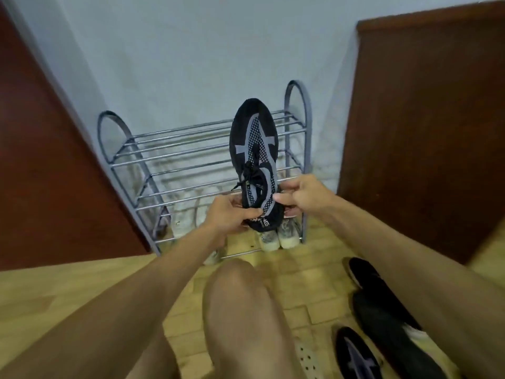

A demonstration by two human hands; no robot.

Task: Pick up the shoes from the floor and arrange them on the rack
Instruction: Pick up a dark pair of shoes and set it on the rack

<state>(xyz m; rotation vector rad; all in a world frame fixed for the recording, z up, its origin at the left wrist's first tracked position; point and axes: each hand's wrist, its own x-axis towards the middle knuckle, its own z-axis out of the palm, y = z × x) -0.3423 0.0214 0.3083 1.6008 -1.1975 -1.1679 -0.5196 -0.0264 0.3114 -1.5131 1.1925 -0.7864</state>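
A black shoe with grey stripes (255, 149) is held up in front of the metal shoe rack (175, 149), its toe pointing up and away. My left hand (228, 216) grips its heel from the left, and my right hand (299, 195) pinches the heel's right side. The rack's upper shelves hold nothing visible. Pale shoes (276, 236) stand on the bottom shelf at the right, and white ones (185, 212) at the left. A matching black shoe (355, 354) lies on the floor at the lower right, with another dark shoe (382, 291) behind it.
The rack stands against a pale wall between a dark wooden door (46, 170) on the left and a wooden panel (426, 127) on the right. My bare knee (240, 296) is low in the middle. A white perforated shoe (307, 359) lies on the wooden floor.
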